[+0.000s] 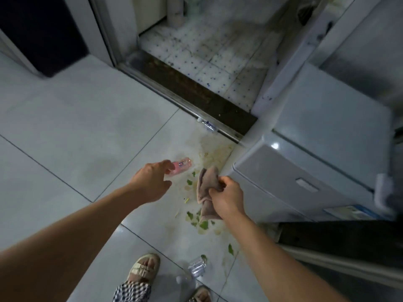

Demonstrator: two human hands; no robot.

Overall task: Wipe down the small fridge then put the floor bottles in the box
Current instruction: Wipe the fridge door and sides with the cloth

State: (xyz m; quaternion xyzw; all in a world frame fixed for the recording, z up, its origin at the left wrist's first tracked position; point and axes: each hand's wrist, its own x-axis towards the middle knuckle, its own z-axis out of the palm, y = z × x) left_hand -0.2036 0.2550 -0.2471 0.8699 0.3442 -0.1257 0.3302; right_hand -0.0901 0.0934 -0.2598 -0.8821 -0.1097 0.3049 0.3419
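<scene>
Two hands: both reach out over the floor, bare forearms in view.
Left hand: fingers spread and relaxed, holding nothing, fingertips at the near end of the pink bottle; contact cannot be told.
Right hand: fist curled round a beige cloth, which bunches above the knuckles and hangs below the hand.
Pink bottle: lies on its side on the floor tile, just past the left hand's fingertips, left of and just beyond the cloth.
Clear bottle, far: small, on its side against the metal door track, well beyond both hands.
Clear bottle, near: lies on the floor below the right forearm, close to the feet; a second clear shape just left of it is too blurred to tell.
Small fridge: white, stands just right of the right hand, glossy top, recessed handle on the door face.
Spill: yellowish stain and green leaf scraps on the tile under and around the cloth, running from near the door track down toward the feet.
Feet: beige sandal below the left forearm, second one partly cut off at the frame's lower edge; chequered trouser leg above it.
Beyond hands: dark threshold, then dotted, grimy tile.
</scene>
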